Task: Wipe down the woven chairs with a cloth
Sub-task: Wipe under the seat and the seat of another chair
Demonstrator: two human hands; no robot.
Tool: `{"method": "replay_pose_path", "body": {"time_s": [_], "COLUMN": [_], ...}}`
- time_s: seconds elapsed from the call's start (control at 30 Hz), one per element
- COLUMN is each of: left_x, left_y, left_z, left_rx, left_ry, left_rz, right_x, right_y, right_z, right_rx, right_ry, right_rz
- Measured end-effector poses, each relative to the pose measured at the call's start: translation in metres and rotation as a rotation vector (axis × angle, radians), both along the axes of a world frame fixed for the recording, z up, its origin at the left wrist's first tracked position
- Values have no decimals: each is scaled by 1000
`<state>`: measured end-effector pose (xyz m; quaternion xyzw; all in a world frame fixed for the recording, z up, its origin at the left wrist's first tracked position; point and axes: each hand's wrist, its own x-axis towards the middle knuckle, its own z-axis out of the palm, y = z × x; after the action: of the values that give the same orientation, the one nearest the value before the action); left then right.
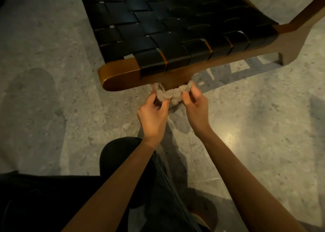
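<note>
Head view | left hand (152, 115) and right hand (195, 107) pinch cloth (171, 94) ends | cloth stretched crosswise beneath chair (158, 29) rail

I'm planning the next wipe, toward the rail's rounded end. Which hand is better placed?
Probably left: the left hand grips the cloth nearer the rounded rail end; the right hand grips its far side.

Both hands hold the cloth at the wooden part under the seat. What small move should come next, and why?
Probably draw the cloth downward along the wooden leg, both hands together. The left hand and right hand each pinch one end, and the cloth bends round the leg just below the seat rail, so a downward stroke would wipe it.
</note>
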<state>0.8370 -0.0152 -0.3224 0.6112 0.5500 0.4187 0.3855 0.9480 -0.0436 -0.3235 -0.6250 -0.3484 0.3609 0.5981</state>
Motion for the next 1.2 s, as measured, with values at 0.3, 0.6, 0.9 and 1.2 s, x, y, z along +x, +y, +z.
{"method": "replay_pose_path", "body": {"time_s": [0.3, 0.6, 0.9, 1.2], "left_x": [-32, -33, -2, -15], "left_y": [14, 35, 31, 5], "left_z": [-67, -102, -49, 72], "left_rx": [-278, -656, -810, -1054], "left_ry": [330, 515, 327, 346], "left_rz": [-139, -247, 47, -273], "right_x": [-33, -34, -21, -14], "right_y": [3, 15, 7, -34], "right_z": [-91, -107, -54, 85], "right_rx": [-251, -544, -697, -895], "right_ry": [40, 144, 155, -13], "right_rz": [112, 210, 20, 12]}}
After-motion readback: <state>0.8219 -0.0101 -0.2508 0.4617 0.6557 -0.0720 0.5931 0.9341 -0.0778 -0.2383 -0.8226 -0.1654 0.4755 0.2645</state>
